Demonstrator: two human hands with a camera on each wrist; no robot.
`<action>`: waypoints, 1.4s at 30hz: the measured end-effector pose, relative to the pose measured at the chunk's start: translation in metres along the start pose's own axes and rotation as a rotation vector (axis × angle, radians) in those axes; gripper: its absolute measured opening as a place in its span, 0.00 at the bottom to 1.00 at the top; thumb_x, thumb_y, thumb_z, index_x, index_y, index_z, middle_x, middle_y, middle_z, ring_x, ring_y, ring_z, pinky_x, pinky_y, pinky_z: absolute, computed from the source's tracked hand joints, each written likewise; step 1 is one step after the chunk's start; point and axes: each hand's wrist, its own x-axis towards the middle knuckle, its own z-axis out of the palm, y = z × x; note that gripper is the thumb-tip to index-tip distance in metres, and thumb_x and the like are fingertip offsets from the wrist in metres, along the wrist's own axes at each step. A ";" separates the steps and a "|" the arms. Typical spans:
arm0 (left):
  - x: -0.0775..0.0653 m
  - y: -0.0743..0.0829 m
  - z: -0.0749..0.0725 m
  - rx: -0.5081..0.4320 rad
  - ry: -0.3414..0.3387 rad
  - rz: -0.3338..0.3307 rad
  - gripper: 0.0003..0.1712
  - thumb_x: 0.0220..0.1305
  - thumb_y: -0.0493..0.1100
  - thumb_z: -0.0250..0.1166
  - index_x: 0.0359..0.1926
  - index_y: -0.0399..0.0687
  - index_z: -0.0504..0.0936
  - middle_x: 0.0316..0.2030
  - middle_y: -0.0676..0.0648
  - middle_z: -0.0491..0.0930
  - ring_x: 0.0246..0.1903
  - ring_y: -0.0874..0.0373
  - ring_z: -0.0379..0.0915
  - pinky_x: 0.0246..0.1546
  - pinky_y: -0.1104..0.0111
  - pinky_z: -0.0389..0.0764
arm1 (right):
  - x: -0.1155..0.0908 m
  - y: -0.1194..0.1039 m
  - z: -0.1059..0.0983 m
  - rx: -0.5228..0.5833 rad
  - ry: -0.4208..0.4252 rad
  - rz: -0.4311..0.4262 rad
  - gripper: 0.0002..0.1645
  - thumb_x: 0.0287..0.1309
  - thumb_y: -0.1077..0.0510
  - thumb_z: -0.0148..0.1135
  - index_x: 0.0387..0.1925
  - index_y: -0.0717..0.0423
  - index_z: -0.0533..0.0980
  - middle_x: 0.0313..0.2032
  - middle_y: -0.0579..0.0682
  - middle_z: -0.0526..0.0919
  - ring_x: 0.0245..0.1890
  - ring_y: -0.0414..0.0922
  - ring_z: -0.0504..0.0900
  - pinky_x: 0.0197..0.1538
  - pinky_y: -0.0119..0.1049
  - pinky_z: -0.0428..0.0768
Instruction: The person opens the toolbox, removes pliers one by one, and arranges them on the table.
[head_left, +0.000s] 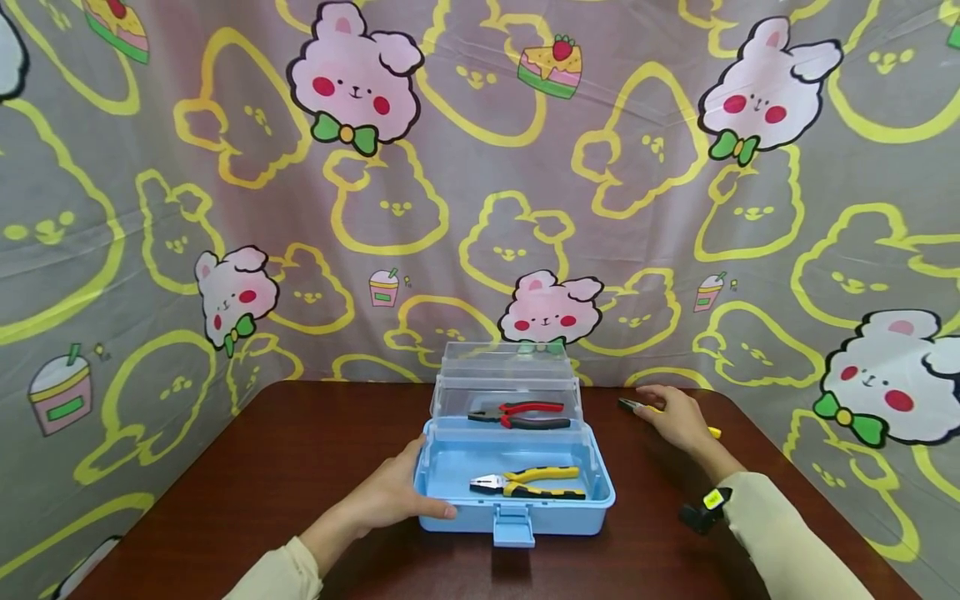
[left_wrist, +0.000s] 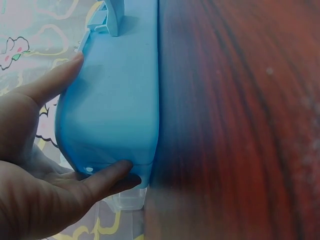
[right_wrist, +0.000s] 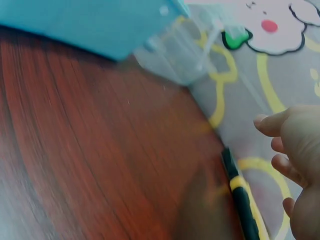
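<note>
Open blue toolbox [head_left: 562, 522], lower centre, gripped at its left corner by the left hand [head_left: 393, 492]; right hand [head_left: 678, 419], lower right, loosely curled (nothing held) over yellow-and-black pliers [right_wrist: 244, 204]. Apparent step: reaching; next calls for grasping these.

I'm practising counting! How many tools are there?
3: red-and-black pliers in the toolbox's clear part, yellow pliers in its blue base, and a black-and-yellow tool on the table, partly hidden by the right hand.
</note>
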 end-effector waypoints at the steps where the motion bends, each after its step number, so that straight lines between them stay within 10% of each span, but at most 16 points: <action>1: 0.000 0.000 0.000 0.000 0.001 -0.003 0.73 0.44 0.56 0.86 0.79 0.35 0.50 0.69 0.32 0.67 0.58 0.40 0.72 0.57 0.41 0.74 | 0.001 -0.003 0.001 0.006 0.003 -0.005 0.23 0.65 0.58 0.71 0.58 0.67 0.80 0.50 0.66 0.84 0.52 0.66 0.81 0.53 0.62 0.76; 17: -0.002 0.001 -0.001 0.000 0.003 -0.005 0.74 0.45 0.56 0.86 0.80 0.35 0.48 0.69 0.32 0.67 0.58 0.41 0.73 0.57 0.42 0.75 | 0.004 -0.055 0.001 0.135 0.031 -0.078 0.27 0.64 0.55 0.73 0.61 0.62 0.80 0.53 0.63 0.83 0.52 0.61 0.81 0.52 0.58 0.79; 42: -0.001 0.000 -0.002 -0.011 -0.011 0.002 0.73 0.46 0.55 0.86 0.80 0.34 0.48 0.70 0.32 0.65 0.58 0.40 0.71 0.57 0.42 0.75 | 0.015 -0.130 0.031 0.192 -0.283 -0.298 0.33 0.57 0.51 0.79 0.63 0.56 0.81 0.57 0.53 0.84 0.57 0.54 0.79 0.59 0.59 0.76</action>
